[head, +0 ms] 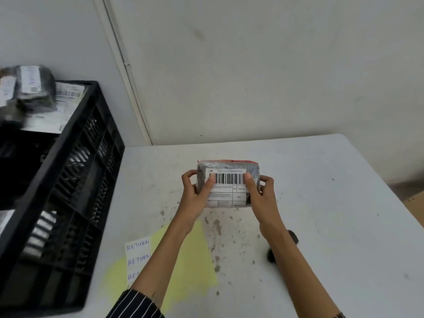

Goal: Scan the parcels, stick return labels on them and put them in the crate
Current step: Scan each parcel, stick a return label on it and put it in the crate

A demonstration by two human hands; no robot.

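Observation:
A grey plastic-wrapped parcel (228,165) with a red strip along its far edge and a white barcode label on top is held above the white table (321,226). My left hand (197,191) grips its left end, thumb on the label. My right hand (260,193) grips its right end, thumb on the barcode. A strip of white stickers handwritten "RETURN" (138,253) lies on a yellow sheet (190,260) near the table's front left. A black slatted crate (75,171) stands at the left with wrapped parcels (34,88) piled in and above it.
A dark handheld object (293,237), partly hidden behind my right forearm, lies on the table. The tabletop is stained with grey flecks near the middle. White walls meet in a corner behind the table. A brown cardboard edge (415,203) shows at the far right.

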